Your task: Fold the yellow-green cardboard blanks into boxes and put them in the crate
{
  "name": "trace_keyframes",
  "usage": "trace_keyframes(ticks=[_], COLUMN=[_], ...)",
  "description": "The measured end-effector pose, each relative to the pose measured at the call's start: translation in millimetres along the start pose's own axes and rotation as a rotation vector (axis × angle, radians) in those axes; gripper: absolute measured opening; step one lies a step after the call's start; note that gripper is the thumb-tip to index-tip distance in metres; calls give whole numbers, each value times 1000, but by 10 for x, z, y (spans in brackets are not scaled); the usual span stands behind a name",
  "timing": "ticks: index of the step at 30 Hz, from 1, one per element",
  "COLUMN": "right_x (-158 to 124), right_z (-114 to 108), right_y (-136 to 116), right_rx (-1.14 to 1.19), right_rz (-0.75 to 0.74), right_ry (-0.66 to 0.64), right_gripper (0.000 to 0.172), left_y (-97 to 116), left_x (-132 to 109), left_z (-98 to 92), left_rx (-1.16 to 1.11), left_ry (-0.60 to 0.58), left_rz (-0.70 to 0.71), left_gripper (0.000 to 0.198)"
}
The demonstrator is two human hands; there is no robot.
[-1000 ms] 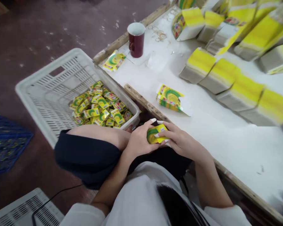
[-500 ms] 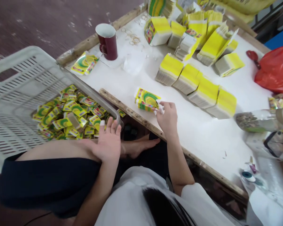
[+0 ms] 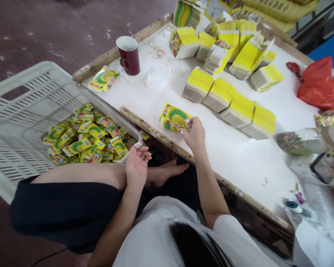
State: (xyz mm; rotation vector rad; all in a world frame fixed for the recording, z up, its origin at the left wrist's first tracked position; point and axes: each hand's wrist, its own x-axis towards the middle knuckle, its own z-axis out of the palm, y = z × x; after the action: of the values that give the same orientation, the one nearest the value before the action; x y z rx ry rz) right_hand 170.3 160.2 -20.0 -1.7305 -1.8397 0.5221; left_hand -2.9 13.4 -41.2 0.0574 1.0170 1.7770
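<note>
My right hand (image 3: 195, 136) pinches the right end of a yellow-green printed packet (image 3: 174, 118), which lies near the front edge of the white table (image 3: 239, 163). White tape or a cover shows on its fingertips. Palm up, my left hand (image 3: 137, 163) hovers above my leg beside the crate's corner, holding nothing, its fingers loosely curled and apart. Small yellow-green packs (image 3: 86, 137) fill the bottom of the white plastic crate (image 3: 25, 92) to its left. Beyond my right hand stands a row of yellow-topped card stacks (image 3: 218, 94).
A maroon mug (image 3: 130, 55) stands at the far left of the table beside flat packets (image 3: 103, 78). More stacks (image 3: 246, 55) are at the back. At the right are a red bag (image 3: 319, 85) and a clear jar (image 3: 300, 144). Wooden strips edge the table.
My left hand has moved a little right toward the crate's corner, and its spread fingers have curled. My right hand stays at the packet's end. The view has shifted slightly.
</note>
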Motion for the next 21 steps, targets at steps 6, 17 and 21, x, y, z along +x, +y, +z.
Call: trace_keyframes(ticks=[6, 17, 21], right_x=[-197, -1180, -1186], right_z=[-248, -2, 47], right_y=[-126, -426, -413], right_rx=[265, 545, 581], right_rz=[-44, -159, -155], right_ry=[49, -503, -522], right_gripper=[16, 10, 20], left_y=[-34, -183, -211], left_x=[-30, -139, -129], left_z=[-5, -80, -72], left_rx=[115, 422, 403], left_ry=[-159, -77, -45], left_rz=[-72, 320, 302], left_gripper=[54, 67, 73])
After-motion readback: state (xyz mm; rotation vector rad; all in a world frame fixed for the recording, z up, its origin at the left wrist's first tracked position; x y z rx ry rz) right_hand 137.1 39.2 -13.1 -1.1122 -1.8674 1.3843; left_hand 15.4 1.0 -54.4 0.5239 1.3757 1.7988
